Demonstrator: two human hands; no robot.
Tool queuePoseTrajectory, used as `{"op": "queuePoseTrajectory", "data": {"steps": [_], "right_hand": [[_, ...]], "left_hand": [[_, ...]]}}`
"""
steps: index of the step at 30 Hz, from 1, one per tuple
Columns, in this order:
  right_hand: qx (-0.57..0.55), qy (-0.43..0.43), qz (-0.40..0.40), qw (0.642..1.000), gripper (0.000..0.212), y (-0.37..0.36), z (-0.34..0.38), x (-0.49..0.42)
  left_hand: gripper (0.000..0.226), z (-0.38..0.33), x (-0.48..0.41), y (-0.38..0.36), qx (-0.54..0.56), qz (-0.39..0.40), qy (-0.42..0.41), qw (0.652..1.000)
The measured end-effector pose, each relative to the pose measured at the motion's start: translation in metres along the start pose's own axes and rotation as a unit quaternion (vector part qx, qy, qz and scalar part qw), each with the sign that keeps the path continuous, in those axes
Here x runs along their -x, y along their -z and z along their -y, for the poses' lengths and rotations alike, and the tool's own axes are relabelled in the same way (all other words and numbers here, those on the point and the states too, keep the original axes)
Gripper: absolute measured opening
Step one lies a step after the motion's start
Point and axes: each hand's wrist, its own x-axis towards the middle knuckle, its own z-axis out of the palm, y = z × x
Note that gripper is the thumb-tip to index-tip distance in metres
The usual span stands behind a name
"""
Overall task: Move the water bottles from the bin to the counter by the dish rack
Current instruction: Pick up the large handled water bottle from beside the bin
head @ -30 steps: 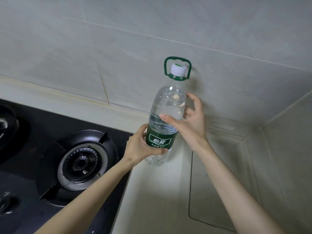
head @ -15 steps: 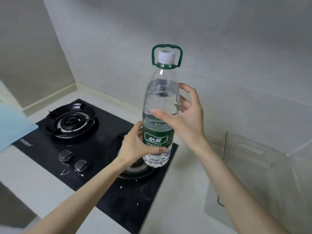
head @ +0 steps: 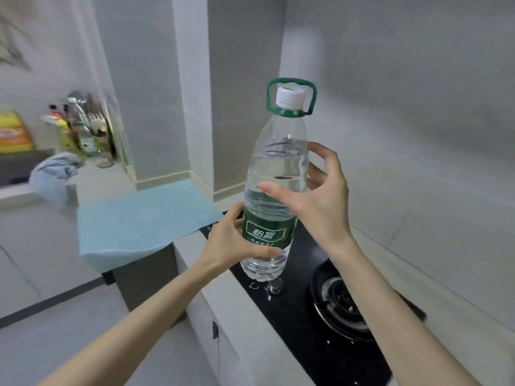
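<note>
A clear water bottle (head: pixel 278 168) with a green label, white cap and green carry loop stands upright in the air above the left end of the black gas hob (head: pixel 315 324). My left hand (head: pixel 231 243) wraps the lower part at the label. My right hand (head: pixel 317 199) grips the upper body from the right side. At the far left, blurred, a dish rack (head: pixel 92 132) with bottles and utensils stands on the counter (head: pixel 94 179).
A light blue mat (head: pixel 139 224) covers a counter section left of the hob. A blue cloth (head: pixel 55 174) hangs over a sink edge near the rack. An orange-yellow package (head: pixel 14 132) sits at the far left. Grey tiled walls rise behind.
The view has swung left: the clear bin at right has left the frame, and the blue mat and dish rack have come in. Both hands have carried the bottle leftward over the hob.
</note>
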Motion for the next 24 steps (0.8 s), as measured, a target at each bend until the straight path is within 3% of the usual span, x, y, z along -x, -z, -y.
{"op": "queuePoseTrajectory", "data": {"steps": [13, 24], "right_hand": [[-0.134, 0.057, 0.151, 0.978, 0.082, -0.283, 0.082, 0.03], [-0.224, 0.084, 0.304, 0.922, 0.083, -0.516, 0.146, 0.067]], "left_hand": [[0.084, 0.056, 0.076, 0.283, -0.058, -0.184, 0.052, 0.98], [0.08, 0.099, 0.16, 0.475, -0.052, -0.364, 0.115, 0.923]]}}
